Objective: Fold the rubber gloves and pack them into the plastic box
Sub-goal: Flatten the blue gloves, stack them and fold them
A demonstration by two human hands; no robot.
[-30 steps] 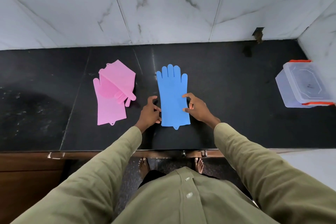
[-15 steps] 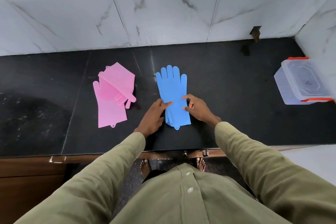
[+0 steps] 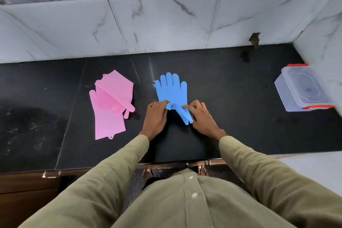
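The blue glove (image 3: 172,94) is lying on the desk (image 3: 231,83), its cuff being pinched by the left hand (image 3: 154,116) and pressed by the right hand (image 3: 201,116). Soft and floppy, it is best being gripped at the cuff edges.

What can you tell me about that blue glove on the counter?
The blue glove looks like soft, matte rubber. It lies on the black counter, fingers spread flat and pointing toward the tiled wall. Its cuff end is bunched and folded over toward the right. The left hand pinches the gathered fold, while the right hand presses the narrowed cuff with a fingertip.
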